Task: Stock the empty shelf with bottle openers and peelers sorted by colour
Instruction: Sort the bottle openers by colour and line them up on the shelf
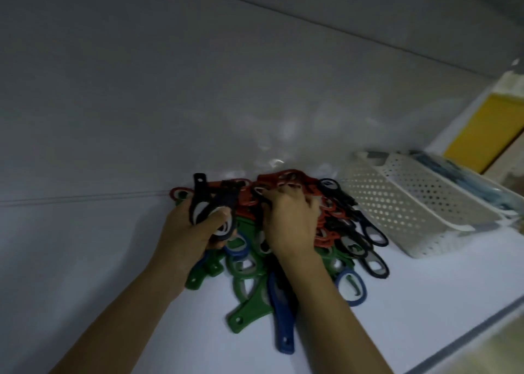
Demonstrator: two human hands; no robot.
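— How far along are we getting?

— We are judging it early. The pile (326,223) of openers is lying mixed on the shelf (113,260). Red openers (283,176) are sitting at its back and green openers (246,266) at its front. A blue opener (280,319) is sticking out of its near edge, and more black ones are running along its right side. No peelers are showing.

— What are our hands doing?

— Our left hand (184,232), at the pile's left edge, is gripping a few black openers (202,203), with its fingers curled round their rings. Our right hand (289,220) is pressing into the pile's middle, fingers bent down among the red ones. Whether they are pinching one, we cannot tell.

— So we are pulling out colours?

— That is how we are reading it. Black is being gathered, and every other colour is waiting to be separated and laid out.

— And containers?

— A white perforated basket (411,203) is standing just right of the pile, and its inside is hidden from us. Beyond it, farther from the pile, a second tray (470,175) is holding bluish things, too blurred to name.
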